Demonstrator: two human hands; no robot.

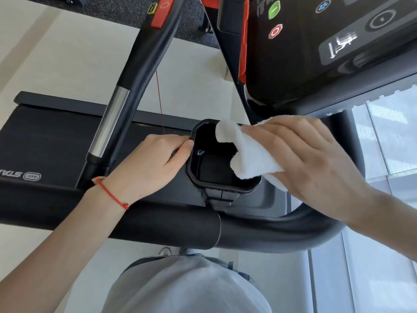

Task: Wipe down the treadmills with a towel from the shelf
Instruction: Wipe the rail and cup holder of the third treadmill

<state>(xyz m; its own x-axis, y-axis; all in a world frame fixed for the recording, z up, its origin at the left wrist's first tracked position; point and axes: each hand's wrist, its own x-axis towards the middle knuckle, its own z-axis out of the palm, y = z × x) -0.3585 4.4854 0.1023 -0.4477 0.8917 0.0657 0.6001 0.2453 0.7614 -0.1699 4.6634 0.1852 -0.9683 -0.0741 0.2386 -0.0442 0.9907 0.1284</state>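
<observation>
The right hand [311, 163] holds the white towel [246, 152], fingers [266, 134] pressed flat on it, at the edge of the black cup holder [198, 177]. The left hand [155, 161] rests curled on the other edge (gripping nothing). To clean well, the fingers should push the towel down inside and rub every corner.

Both forearms are bare, no sleeves in sight. A thin red cord bracelet [112, 194] circles the left wrist at nine o'clock. A pale grey shirt [187, 288] fills six o'clock, with a shoe [164, 251] just above it.
</observation>
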